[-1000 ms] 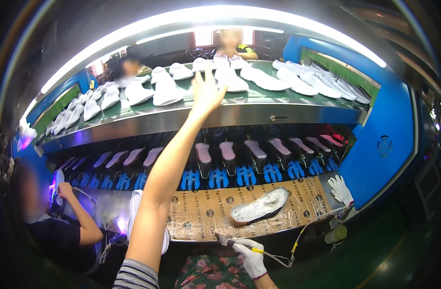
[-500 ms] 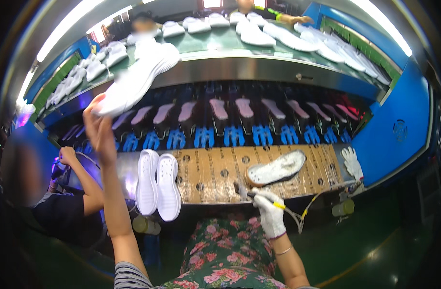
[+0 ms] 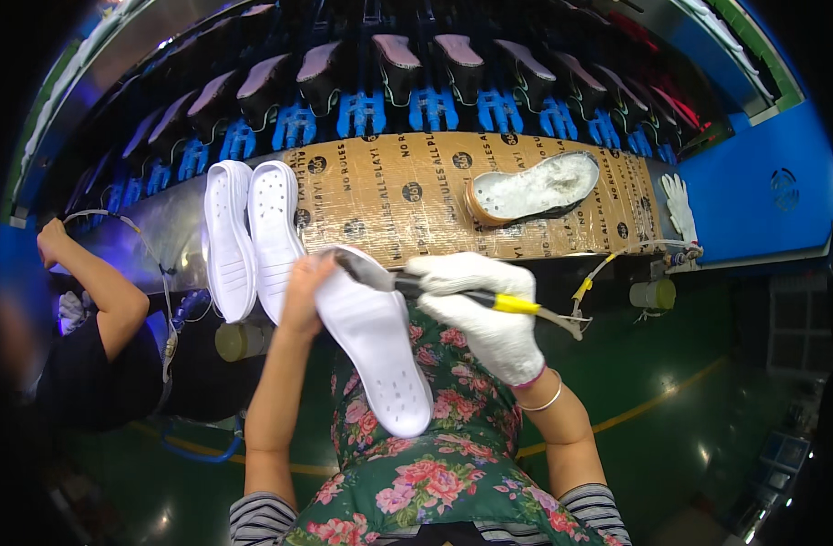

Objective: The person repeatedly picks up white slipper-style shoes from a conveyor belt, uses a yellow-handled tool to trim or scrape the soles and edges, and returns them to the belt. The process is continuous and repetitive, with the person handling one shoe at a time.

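My bare left hand (image 3: 303, 296) grips a white shoe sole (image 3: 371, 341) by the edge of its upper end, hollow side up, over my lap. In my right hand (image 3: 489, 318), which wears a white knit glove, is a brush (image 3: 366, 270) with a dark handle. A yellow band and a pale thin tube follow at the handle's back end. The bristles lie inside the upper end of the sole, seemingly touching it. Left of my hands, two more white soles (image 3: 228, 241) stand side by side, hollow side up, on the bench.
Printed cardboard (image 3: 407, 196) under clear film covers the bench. On it rests an open shoe-shaped holder (image 3: 537, 187) with white residue inside. Behind, pink-topped shoe forms (image 3: 398, 53) stand above blue clamps (image 3: 362, 114). A spare glove (image 3: 678, 205) lies right. A co-worker's arm (image 3: 107, 278) reaches in left.
My left hand has brought the white sole down from the upper conveyor to my lap. The brush has moved left and up to the sole. The view has tilted downward.
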Demonstrator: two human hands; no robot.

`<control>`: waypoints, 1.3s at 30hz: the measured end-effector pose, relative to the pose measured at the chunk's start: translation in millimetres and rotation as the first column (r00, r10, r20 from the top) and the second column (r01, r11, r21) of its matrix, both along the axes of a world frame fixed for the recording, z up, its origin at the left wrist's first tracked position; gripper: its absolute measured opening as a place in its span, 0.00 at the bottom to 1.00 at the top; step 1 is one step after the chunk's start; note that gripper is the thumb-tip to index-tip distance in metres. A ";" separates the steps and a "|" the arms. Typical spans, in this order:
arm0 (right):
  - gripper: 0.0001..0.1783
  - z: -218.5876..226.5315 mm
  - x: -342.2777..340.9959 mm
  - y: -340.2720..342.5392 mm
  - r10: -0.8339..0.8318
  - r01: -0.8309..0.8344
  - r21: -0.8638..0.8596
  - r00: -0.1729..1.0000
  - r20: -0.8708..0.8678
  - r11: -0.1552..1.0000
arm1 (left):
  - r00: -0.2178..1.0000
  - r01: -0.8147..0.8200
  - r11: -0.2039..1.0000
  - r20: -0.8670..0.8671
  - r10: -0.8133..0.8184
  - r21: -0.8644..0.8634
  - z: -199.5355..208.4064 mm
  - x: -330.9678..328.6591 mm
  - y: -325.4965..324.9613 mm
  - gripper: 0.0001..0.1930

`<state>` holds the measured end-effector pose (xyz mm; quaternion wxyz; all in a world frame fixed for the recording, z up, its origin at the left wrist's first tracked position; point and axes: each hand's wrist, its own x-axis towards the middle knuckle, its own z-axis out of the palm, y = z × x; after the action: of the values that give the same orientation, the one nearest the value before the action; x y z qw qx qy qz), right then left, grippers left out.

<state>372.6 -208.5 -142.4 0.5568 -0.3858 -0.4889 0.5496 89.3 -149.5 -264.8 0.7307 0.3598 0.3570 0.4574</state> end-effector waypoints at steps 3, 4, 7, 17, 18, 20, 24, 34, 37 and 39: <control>0.11 -16.1 -9.5 4.0 0.033 -0.039 0.048 0.993 0.111 0.998 | 0.975 0.056 0.941 0.220 0.020 -0.333 -56.3 44.6 -35.2 0.23; 0.11 -15.7 -11.2 6.2 0.027 -0.032 0.046 0.993 0.112 0.998 | 0.958 0.070 0.910 0.283 0.054 -0.409 -49.0 60.0 -50.0 0.31; 0.11 -21.1 -9.7 8.1 0.018 -0.021 0.020 0.988 0.151 1.000 | 0.500 0.422 0.749 0.820 0.278 -0.511 -30.3 81.8 -95.0 0.52; 0.14 -18.6 0.6 22.9 -0.165 -0.107 0.430 0.820 0.549 0.896 | 0.743 0.275 0.882 0.667 0.059 -0.384 6.6 86.3 -78.1 0.66; 0.16 -18.9 -1.5 25.6 -0.175 -0.114 0.475 0.835 0.522 0.873 | 0.762 0.250 0.871 0.641 0.094 -0.424 17.7 86.5 -74.8 0.66; 0.17 -17.7 -5.5 30.6 -0.238 -0.140 0.543 0.789 0.566 0.828 | 0.762 0.242 0.881 0.642 0.086 -0.406 23.7 85.9 -75.2 0.66; 0.21 -18.9 -16.5 43.8 -0.370 -0.188 0.677 0.718 0.589 0.712 | 0.615 0.236 0.954 0.788 0.001 -0.186 15.8 94.4 -78.1 0.62; 0.19 -21.1 -23.4 31.4 -0.111 -0.201 0.561 0.875 0.472 0.803 | 0.733 0.178 0.983 0.672 -0.102 -0.045 7.4 85.4 -73.4 0.53; 0.17 -27.9 -27.6 38.2 -0.300 -0.216 0.683 0.778 0.552 0.697 | 0.725 0.201 0.979 0.675 -0.138 -0.015 1.0 80.6 -66.5 0.54; 0.22 -38.2 -38.3 24.0 -0.218 -0.320 0.665 0.775 0.594 0.675 | 0.941 -0.032 0.956 0.312 0.127 -0.292 5.9 73.8 -72.9 0.54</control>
<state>334.3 -184.5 -180.6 0.4496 -0.2740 -0.8351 0.1593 163.1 -222.4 -258.9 0.8042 0.1560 0.3067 0.4846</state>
